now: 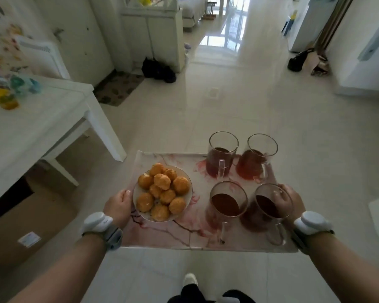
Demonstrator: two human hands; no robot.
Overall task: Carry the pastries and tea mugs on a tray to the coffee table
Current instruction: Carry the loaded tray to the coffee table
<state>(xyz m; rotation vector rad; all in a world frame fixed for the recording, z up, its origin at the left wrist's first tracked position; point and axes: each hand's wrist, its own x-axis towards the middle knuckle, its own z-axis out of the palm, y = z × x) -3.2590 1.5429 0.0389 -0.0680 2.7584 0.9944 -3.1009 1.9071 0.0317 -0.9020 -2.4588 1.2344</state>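
I hold a white tray (175,232) with pink marbling level above the tiled floor. My left hand (117,207) grips its left edge and my right hand (288,201) grips its right edge, partly seen through a mug. On the tray's left stands a plate (185,212) piled with several golden round pastries (162,191). Several glass mugs of dark tea fill the right side: two far ones (222,156) (258,158) and two near ones (227,206) (269,209), handles toward me.
A white table (42,119) with colourful cups stands at the left, a cardboard box (26,226) under it. Ahead runs a pale tiled floor (239,101). A white cabinet (153,33), dark shoes (160,69) and a doormat (118,87) lie ahead left; a black bag (299,60) at the right wall.
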